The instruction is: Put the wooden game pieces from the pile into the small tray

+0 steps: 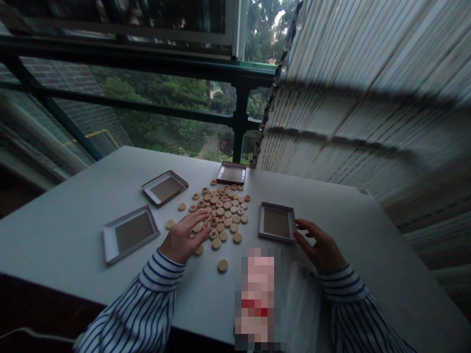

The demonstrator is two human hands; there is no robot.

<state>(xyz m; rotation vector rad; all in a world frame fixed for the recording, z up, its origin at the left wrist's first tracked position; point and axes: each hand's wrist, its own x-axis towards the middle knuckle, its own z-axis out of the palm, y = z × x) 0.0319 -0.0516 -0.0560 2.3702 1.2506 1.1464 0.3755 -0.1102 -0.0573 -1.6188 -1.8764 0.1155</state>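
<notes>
Round wooden Chinese chess pieces (227, 206) lie in a loose heap on the white table, some showing red or black characters, others blank side up. Over the left part of this heap is my left hand (184, 237), fingers stretched and thumb apart; no piece shows in its grasp. My right hand (321, 245) is at the right side of a shallow open box (277, 204), its thumb and fingertips at the rim and spread from each other. Whether they press on the box, I cannot tell.
Three more shallow boxes stand around the heap: one at near left (110, 247), a brown-edged one (145, 189) behind it, another at the back (231, 182). A blurred-out pinkish item (257, 294) and clear plastic (303, 304) lie in front. A curtain (349, 122) hangs at right.
</notes>
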